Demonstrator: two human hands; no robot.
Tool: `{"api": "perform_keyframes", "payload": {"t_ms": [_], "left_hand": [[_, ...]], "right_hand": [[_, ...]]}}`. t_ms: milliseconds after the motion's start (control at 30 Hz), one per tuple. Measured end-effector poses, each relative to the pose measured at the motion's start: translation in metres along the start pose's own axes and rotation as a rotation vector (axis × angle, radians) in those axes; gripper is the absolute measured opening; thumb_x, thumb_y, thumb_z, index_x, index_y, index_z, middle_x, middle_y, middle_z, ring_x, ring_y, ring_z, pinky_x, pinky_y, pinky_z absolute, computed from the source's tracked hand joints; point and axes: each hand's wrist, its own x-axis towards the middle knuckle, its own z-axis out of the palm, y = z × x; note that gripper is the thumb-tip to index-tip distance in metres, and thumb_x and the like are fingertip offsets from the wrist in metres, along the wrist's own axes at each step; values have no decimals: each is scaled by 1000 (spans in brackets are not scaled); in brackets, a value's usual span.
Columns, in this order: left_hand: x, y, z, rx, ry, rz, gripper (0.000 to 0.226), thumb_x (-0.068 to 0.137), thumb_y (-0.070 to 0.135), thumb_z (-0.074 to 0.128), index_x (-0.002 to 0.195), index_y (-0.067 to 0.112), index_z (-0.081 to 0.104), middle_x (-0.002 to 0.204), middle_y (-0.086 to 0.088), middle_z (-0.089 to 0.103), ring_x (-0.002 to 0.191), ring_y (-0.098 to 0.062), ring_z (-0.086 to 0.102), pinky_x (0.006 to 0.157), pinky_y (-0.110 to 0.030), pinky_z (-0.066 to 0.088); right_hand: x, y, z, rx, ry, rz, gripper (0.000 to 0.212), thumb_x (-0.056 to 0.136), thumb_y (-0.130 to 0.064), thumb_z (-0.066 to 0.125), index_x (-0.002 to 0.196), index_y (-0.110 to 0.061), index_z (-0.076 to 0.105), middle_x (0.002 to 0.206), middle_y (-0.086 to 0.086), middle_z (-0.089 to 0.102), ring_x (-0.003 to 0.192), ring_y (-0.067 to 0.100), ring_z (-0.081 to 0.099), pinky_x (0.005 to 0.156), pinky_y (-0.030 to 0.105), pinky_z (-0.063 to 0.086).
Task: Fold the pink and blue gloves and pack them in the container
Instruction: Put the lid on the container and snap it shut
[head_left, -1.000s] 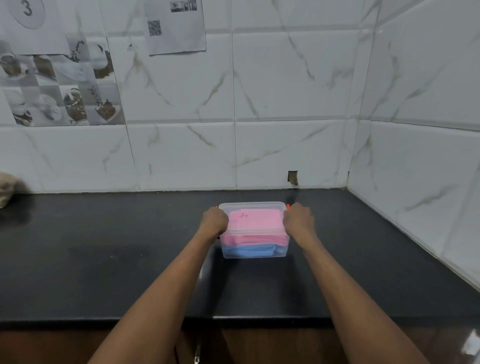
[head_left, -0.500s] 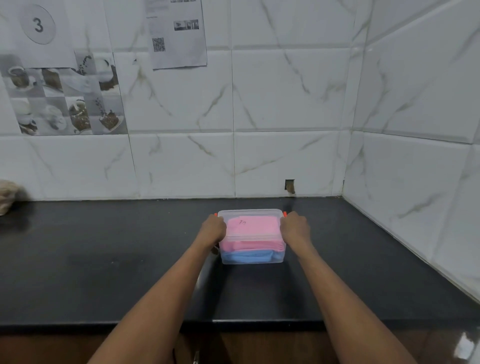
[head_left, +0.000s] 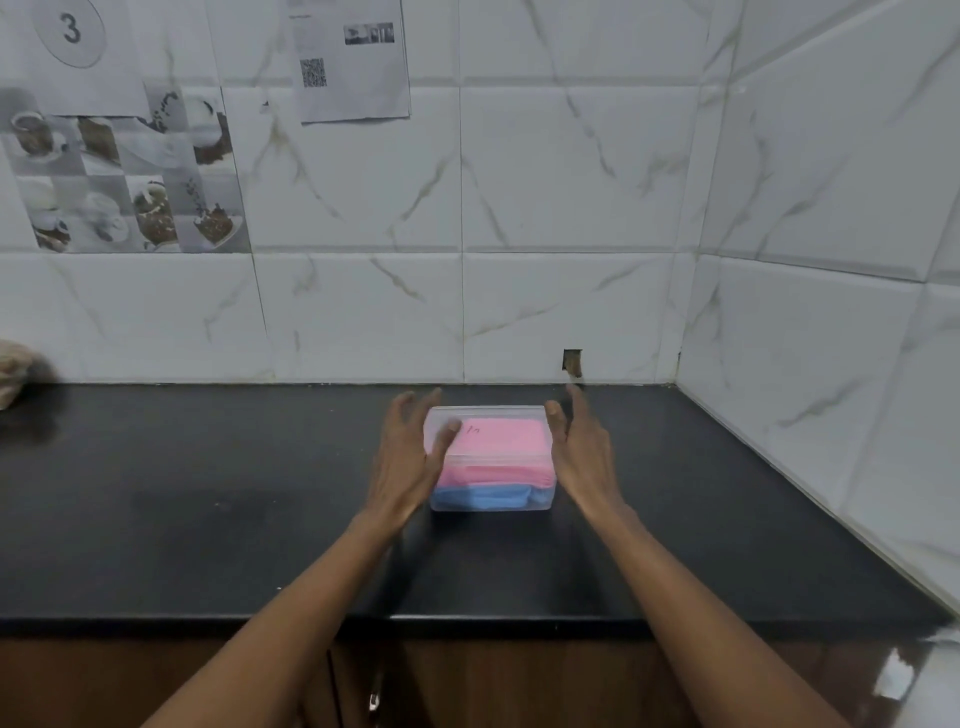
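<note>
Two bare forearms reach out from the bottom edge over the brown cabinet front and across the black tabletop (head_left: 208, 493), ending one on each side of the container (head_left: 491, 457). The left hand (head_left: 408, 457) is spread and released, its palm along the container's left wall and its thumb lying over the near left corner of the lid. The right hand (head_left: 582, 457) is likewise spread with fingers straight, just beside the right wall; whether the palm touches the plastic cannot be told. Neither hand is clenched round anything.

The container stands upright on the tabletop, toward the back, near the tiled wall (head_left: 571, 208). Its clear lid (head_left: 488, 415) seems to sit on top, though how firmly it is seated is not visible. Through the clear wall the blue gloves (head_left: 483, 498) lie folded at the bottom and the pink gloves (head_left: 498, 439) lie folded above them, filling the box to the lid. The packing therefore looks finished.

The load is probably light, being soft gloves in thin plastic. The smooth walls may slip under dry palms and may flex if squeezed hard, so the sounder hold would be two hands on the short ends, under the rim. Beyond, printed sheets hang on the wall, and a pale bundle (head_left: 13, 371) lies at the far left.
</note>
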Motion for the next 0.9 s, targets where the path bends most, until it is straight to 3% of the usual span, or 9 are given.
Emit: {"api": "perform_keyframes", "payload": {"t_ms": [100, 167, 333, 467, 567, 667, 733, 800, 900], "left_hand": [[-16, -15, -3, 28, -125, 19, 80, 74, 63, 70, 144, 41, 40, 160, -3, 8, 144, -13, 19, 112, -34, 27], [-22, -19, 0, 7, -198, -20, 82, 74, 53, 77, 146, 38, 40, 159, -9, 15, 145, -21, 23, 114, -39, 28], [-17, -18, 12, -84, -203, -102, 58, 84, 29, 75, 137, 29, 52, 119, -12, 60, 104, -33, 58, 94, -40, 49], [8, -27, 23, -74, -257, -120, 53, 87, 19, 71, 136, 27, 51, 116, -11, 60, 98, -25, 59, 88, -29, 48], [35, -37, 37, -62, -281, -159, 51, 90, 12, 65, 136, 29, 49, 101, -10, 59, 74, -11, 53, 65, -11, 41], [67, -52, 55, -94, -287, -216, 51, 91, 4, 59, 133, 30, 49, 83, -6, 55, 62, -9, 45, 52, -5, 39], [91, -64, 69, -108, -286, -239, 52, 91, -2, 53, 131, 30, 48, 81, -5, 54, 61, -9, 45, 50, -4, 38], [116, -77, 84, -113, -275, -254, 53, 90, -5, 49, 130, 30, 49, 79, -5, 53, 59, -8, 44, 49, -5, 38], [151, -93, 107, -109, -257, -253, 54, 88, -8, 49, 130, 26, 51, 70, -1, 48, 55, -10, 38, 44, -7, 34]], "right_hand": [[-11, 12, -3, -78, -126, -155, 62, 93, -62, 40, 149, -36, 32, 162, 7, 18, 145, 28, 29, 112, 44, 31], [-15, 20, -1, -128, -203, -173, 57, 91, -61, 47, 143, -41, 39, 164, 7, 4, 142, 31, 35, 109, 43, 36], [-12, 28, 12, -108, -215, -103, 45, 93, -51, 51, 131, -28, 58, 164, 4, 6, 141, 29, 36, 111, 34, 32], [15, 27, 24, -88, -220, -54, 37, 97, -36, 56, 131, -23, 60, 164, 2, 8, 142, 25, 35, 113, 29, 28], [41, 31, 40, -43, -229, -2, 37, 100, -20, 53, 137, -25, 56, 165, 2, 1, 140, 26, 39, 112, 32, 35], [72, 39, 61, -94, -228, -4, 42, 102, -12, 48, 139, -30, 51, 159, 12, 21, 127, 24, 53, 96, 14, 39], [95, 45, 75, -47, -240, 36, 37, 103, -19, 44, 137, -32, 51, 135, 20, 53, 91, 16, 62, 68, 3, 42], [120, 53, 89, -15, -236, 64, 35, 104, -23, 42, 136, -34, 52, 111, 20, 64, 68, 4, 55, 53, 1, 40], [157, 65, 108, 28, -221, 47, 39, 102, -11, 42, 135, -29, 53, 100, 14, 62, 74, 4, 57, 49, -3, 35]]}}
